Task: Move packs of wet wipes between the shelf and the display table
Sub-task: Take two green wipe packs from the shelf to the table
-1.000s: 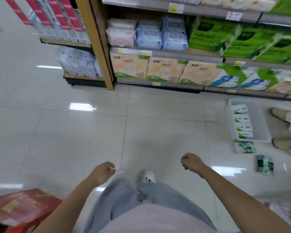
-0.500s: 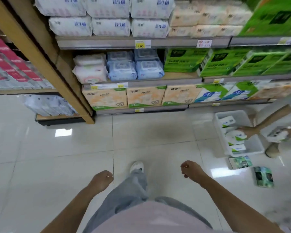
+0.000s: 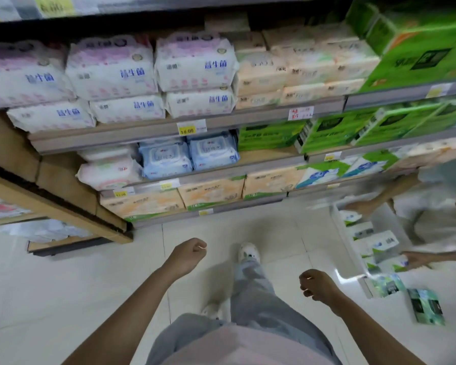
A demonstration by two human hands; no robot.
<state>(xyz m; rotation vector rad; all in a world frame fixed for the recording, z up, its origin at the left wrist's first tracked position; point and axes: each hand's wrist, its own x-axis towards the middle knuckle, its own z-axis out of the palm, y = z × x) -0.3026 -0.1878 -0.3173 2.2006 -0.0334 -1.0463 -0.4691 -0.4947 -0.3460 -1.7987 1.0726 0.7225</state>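
Head view: pillowy, glossy blue wipe packs (image 3: 165, 159) at 12 o'clock on the grey-edged shelf (image 3: 142, 135), print blurred. Left hand (image 3: 188, 255) and right hand (image 3: 316, 284) loosely curled, empty.

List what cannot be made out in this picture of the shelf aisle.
- Display table: nowhere in the head view, outside the frame.
- Blue wet wipe packs: label print blurred by camera motion.
- Second person: smeared by motion, cut by the right edge.
- White bin: its packs blurred, partly hidden by that person's arm.
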